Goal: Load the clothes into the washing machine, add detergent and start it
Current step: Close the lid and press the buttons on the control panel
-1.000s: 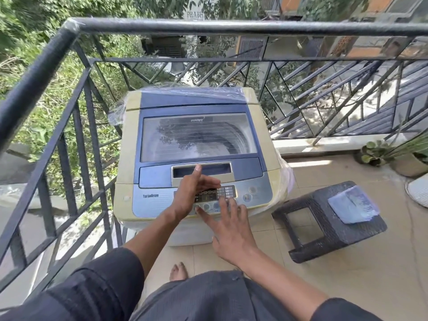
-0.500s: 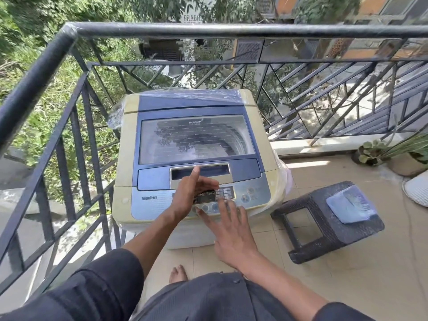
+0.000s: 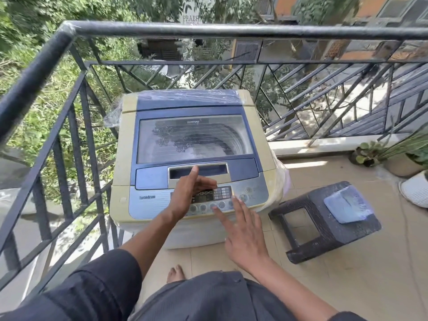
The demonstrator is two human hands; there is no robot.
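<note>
One washing machine (image 3: 192,154), lid shut. One dark plastic stool (image 3: 324,218), carrying one pale blue packet (image 3: 347,203). Two hands: one left hand (image 3: 188,193), one right hand (image 3: 243,237). One bare foot (image 3: 176,273) on the floor. Two potted plants at the right edge: one small (image 3: 366,154), one larger (image 3: 407,158). One white rounded object (image 3: 415,188), partly cut off. One black railing (image 3: 208,31).

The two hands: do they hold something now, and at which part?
Nothing is held. The left hand hovers open over the control panel of the washer; the right hand is open, its index fingertip on a round button.
</note>
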